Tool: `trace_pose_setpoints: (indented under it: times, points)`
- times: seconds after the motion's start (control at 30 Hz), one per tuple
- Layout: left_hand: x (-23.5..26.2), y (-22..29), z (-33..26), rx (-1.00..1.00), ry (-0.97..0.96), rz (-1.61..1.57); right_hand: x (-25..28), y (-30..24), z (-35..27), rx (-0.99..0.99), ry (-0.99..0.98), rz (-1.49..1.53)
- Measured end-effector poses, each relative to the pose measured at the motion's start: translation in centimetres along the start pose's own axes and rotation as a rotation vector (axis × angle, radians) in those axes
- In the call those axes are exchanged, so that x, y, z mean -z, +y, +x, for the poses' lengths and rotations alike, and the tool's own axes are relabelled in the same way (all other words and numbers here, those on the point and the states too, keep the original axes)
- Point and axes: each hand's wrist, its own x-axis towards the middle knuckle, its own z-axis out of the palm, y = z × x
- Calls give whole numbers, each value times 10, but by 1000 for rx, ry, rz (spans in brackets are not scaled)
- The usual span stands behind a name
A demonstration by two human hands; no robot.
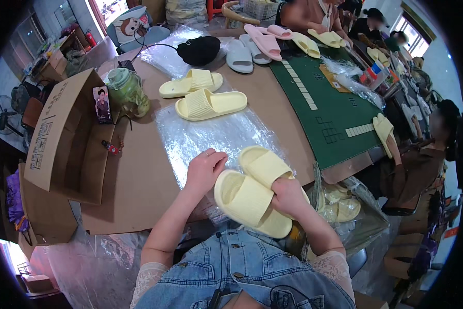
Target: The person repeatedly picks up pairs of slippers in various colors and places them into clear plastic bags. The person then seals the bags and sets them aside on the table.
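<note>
I hold a pair of pale yellow foam slippers (252, 198) stacked side by side at the table's near edge. My right hand (288, 198) grips them from the right, fingers wrapped over the straps. My left hand (204, 170) rests on the toe end of the left slipper, with a ring on one finger. They lie over a clear plastic bag (200, 139) spread flat on the brown cardboard-covered table (138, 180). A second pair of yellow slippers (203, 95) lies farther back on the table.
An open cardboard box (66, 139) stands at the left, with a phone (102, 104) and a green jar (128, 92) beside it. Grey and pink slippers (252, 49) lie at the back. Green mat (324, 98) to the right. Other people sit at right and far side. A bag of slippers (344, 206) hangs at right.
</note>
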Motion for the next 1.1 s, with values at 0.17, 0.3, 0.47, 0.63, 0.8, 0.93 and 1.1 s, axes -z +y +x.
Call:
trace_pose_setpoints:
  times: [0.17,0.3,0.47,0.63,0.8,0.93,1.1]
  points:
    - [5,16,-5,-125,-4,93,-3,-1,1,-95,-1,-66]
    - [0,32,-9,-202,-58,184,-3,-9,10,-57,-14,-22]
    - [-4,47,-12,-233,-70,179,-6,-16,34,-55,44,-15]
    - [4,61,-15,-262,-73,87,-22,-27,57,91,42,-25]
    - [13,74,-21,-339,2,-83,-34,-39,103,6,71,-5]
    - [30,93,-27,-377,-56,-92,-57,-36,126,146,157,-195]
    - [39,86,-30,-401,-8,-64,-64,-37,150,64,198,-289]
